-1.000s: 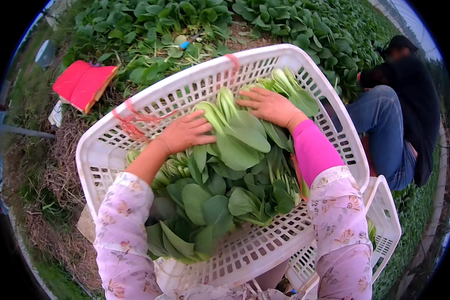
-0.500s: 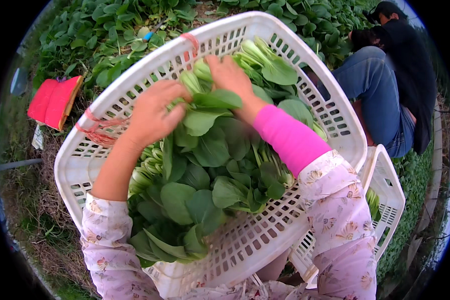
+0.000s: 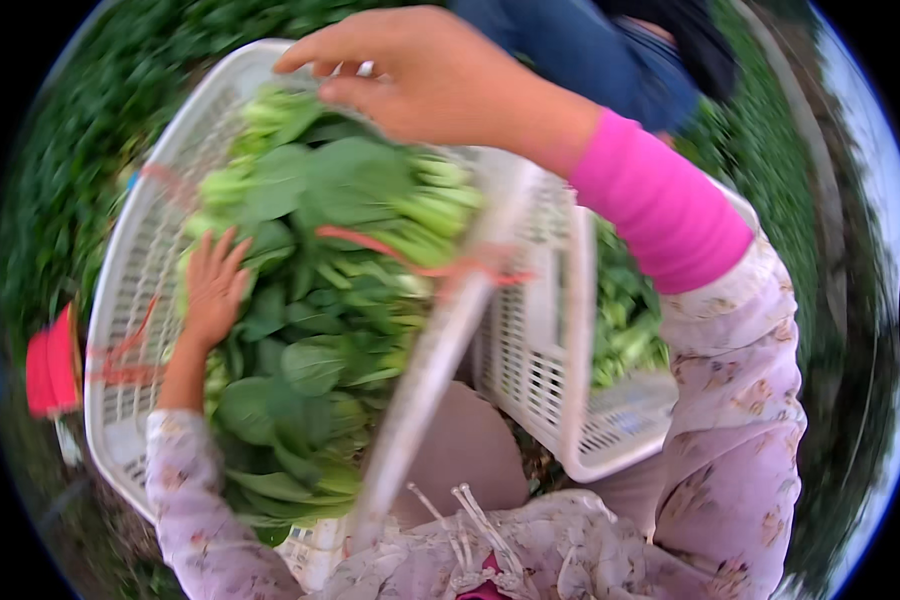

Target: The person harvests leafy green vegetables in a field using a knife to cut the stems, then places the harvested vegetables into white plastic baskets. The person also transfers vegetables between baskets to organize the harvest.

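Observation:
A white slatted plastic basket [image 3: 120,235] in front of me is heaped with bok choy [image 3: 355,180], its pale stalks along the sides and dark leaves towards the middle. My left hand [image 3: 213,285] rests on the heap by the basket's left wall, open with its fingers spread. Above the far end of the basket is my right hand [image 3: 400,75], its thumb apart from the fingers and nothing visible in it. Red string [image 3: 380,250] is tied to the basket's right rim and trails over the stalks.
Right of the basket stands a second white basket [image 3: 575,400] with loose greens [image 3: 625,310] inside. A co-worker's jeans [image 3: 570,50] show close beyond my right forearm. At the far left is a red object [image 3: 52,370]; leafy plants [image 3: 60,180] grow behind it.
My right hand has lifted off the bok choy, and my left hand has spread out flat on it. The view has shifted right, bringing in more of the second basket.

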A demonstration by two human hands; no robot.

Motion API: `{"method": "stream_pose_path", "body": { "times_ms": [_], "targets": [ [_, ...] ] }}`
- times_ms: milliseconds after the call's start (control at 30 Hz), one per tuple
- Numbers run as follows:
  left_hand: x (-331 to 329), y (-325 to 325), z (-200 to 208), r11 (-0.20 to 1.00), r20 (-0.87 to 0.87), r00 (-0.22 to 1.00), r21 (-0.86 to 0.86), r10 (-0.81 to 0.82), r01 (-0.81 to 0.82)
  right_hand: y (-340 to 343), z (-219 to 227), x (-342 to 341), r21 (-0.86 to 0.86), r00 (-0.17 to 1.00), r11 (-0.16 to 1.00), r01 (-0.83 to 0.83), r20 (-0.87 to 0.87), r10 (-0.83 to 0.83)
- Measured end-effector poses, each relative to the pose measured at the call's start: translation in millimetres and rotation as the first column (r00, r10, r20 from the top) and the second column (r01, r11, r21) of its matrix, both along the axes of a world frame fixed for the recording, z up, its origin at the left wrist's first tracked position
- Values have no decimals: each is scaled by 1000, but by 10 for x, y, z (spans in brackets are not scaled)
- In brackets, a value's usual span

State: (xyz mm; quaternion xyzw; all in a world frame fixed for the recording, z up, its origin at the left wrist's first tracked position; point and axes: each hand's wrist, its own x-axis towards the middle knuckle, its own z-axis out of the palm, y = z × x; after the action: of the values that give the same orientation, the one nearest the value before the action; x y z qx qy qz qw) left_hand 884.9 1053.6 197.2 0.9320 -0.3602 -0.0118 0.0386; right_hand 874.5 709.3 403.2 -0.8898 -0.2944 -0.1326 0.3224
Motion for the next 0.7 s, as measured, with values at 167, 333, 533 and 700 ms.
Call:
{"method": "stream_pose_path", "body": {
  "times_ms": [167, 333, 533, 700],
  "targets": [
    [272, 253, 616, 999, -191, 981, 24, -19, 24, -1777, 334, -1642, -167, 888, 875, 455, 4, -460],
    [-150, -784, 1956, 828, -196, 980, -541, 44, -145, -2981, -23, -3475, -323, 442, 519, 791, -284, -851],
    [-1959, -3035, 2353, 694, -113, 759, -506, -641, 512, -3323, -993, -4417, -808, 364, 561, 181, -474, -801],
    [-2969, -4101, 1618, 425, -478, 297, -185, -827, 886, -3161, -1756, -4397, -803, 914, 558, -210, -364, -181]
  ]
}}
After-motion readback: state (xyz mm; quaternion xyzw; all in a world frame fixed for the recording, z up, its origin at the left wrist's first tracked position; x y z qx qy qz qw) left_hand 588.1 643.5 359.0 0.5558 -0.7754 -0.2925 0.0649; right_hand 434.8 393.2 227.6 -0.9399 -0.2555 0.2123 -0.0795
